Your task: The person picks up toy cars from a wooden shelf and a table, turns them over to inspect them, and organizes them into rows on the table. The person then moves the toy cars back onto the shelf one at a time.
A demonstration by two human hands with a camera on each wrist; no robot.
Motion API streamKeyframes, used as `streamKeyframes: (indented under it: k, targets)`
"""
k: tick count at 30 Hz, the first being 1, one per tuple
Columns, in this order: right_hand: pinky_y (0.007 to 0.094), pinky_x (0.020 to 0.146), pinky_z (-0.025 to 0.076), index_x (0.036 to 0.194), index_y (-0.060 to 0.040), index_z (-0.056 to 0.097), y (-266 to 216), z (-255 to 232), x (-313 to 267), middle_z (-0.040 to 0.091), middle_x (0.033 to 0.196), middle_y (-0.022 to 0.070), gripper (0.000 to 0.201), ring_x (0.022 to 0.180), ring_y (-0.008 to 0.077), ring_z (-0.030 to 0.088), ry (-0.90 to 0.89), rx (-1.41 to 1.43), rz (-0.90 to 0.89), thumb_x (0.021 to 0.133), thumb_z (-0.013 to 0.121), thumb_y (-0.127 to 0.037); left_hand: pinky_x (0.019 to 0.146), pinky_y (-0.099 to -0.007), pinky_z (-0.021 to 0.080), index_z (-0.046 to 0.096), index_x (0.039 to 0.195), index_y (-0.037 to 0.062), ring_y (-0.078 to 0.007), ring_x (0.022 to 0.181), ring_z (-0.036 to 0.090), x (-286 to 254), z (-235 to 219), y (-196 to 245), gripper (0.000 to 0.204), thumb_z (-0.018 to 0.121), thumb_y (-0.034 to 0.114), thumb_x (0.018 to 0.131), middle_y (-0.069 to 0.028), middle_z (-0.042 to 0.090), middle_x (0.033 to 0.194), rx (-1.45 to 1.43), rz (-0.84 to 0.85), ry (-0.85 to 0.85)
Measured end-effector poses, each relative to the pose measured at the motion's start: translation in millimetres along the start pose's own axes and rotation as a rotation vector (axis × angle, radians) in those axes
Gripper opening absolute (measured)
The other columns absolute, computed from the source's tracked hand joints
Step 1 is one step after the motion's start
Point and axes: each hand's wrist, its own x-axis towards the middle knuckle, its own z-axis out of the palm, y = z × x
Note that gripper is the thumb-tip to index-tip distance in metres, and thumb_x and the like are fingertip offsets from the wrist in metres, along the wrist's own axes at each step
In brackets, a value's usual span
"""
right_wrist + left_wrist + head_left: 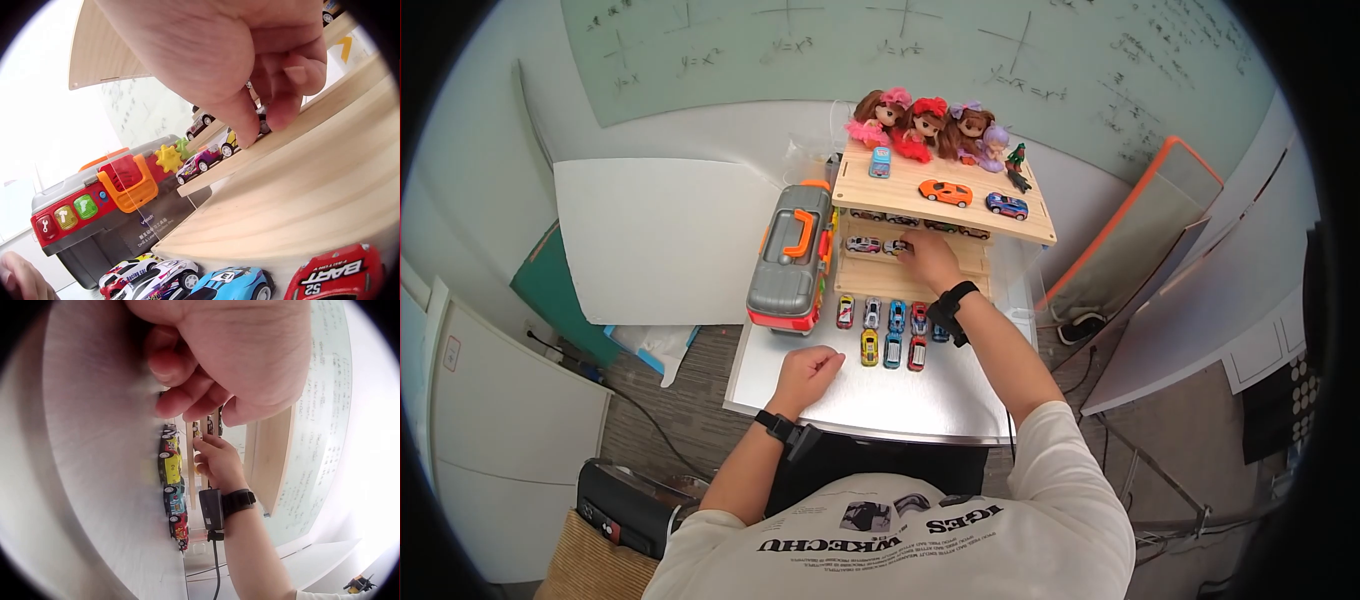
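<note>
My right hand (930, 258) reaches to the middle tier of a wooden display shelf (281, 145). Thumb and fingertips pinch a small yellow-and-white toy car (230, 141) standing on that tier, and the fingers cover part of it. Beside it is a white-and-purple toy car (201, 162). My left hand (808, 375) is at the silver table (865, 405), its fingers loosely curled with nothing in them. Nearest to it is a yellow toy car (870, 348), in the front row of toy cars that includes a red one (917, 352).
A grey toy toolbox (785, 265) with an orange handle stands left of the shelf. On the top board sit several dolls (925, 130), an orange car (945, 193) and a blue car (1007, 206). That board overhangs the lower tiers. More cars stand behind on the upper tier.
</note>
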Motion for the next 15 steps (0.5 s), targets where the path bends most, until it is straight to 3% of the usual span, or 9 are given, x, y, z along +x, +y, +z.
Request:
streamKeyframes:
  k: [3, 5, 11, 15]
  targets:
    - [0.0507, 0.092, 0.056, 0.111, -0.0066, 0.075, 0.4, -1.1, 0.0, 0.072, 0.112, 0.0196, 0.03, 0.106, 0.039, 0.069, -0.009, -0.004, 0.004, 0.085, 0.074, -0.021, 0.058, -0.0341, 0.049, 0.075, 0.089, -0.0013, -0.0229, 0.059, 0.065, 0.3, -0.5, 0.8, 0.02, 0.073, 0.017, 0.095, -0.0155, 0.068, 0.07, 0.006, -0.002, 0.0]
    - [0.0509, 0.092, 0.056, 0.111, -0.007, 0.075, 1.0, -1.1, 0.0, 0.072, 0.112, 0.0192, 0.03, 0.106, 0.0389, 0.069, -0.012, -0.009, -0.003, 0.085, 0.074, -0.021, 0.058, -0.0303, 0.049, 0.073, 0.084, -0.0025, -0.0132, 0.061, 0.064, 0.1, -1.0, 3.4, 0.022, 0.07, 0.015, 0.098, -0.0071, 0.067, 0.066, 0.023, 0.015, -0.003]
    - [0.051, 0.087, 0.058, 0.103, -0.0035, 0.074, -30.0, -22.6, -25.3, 0.074, 0.105, 0.0191, 0.025, 0.1, 0.0398, 0.071, 0.101, -0.088, -0.02, 0.087, 0.072, -0.023, 0.058, -0.0301, 0.049, 0.074, 0.086, -0.0017, -0.0136, 0.06, 0.064, -0.2, -1.7, 2.7, 0.021, 0.07, 0.016, 0.098, -0.0074, 0.068, 0.066, 0.05, 0.04, -0.003]
    - [0.0515, 0.08, 0.059, 0.095, -0.0021, 0.073, -69.6, -54.3, -83.5, 0.075, 0.09, 0.0199, 0.025, 0.086, 0.0421, 0.072, -0.088, -0.042, 0.032, 0.088, 0.07, -0.026, 0.058, -0.0301, 0.049, 0.074, 0.087, -0.0015, -0.0137, 0.06, 0.065, -1.2, -0.1, 1.6, 0.02, 0.07, 0.015, 0.097, -0.0076, 0.068, 0.066, 0.047, 0.039, -0.001]
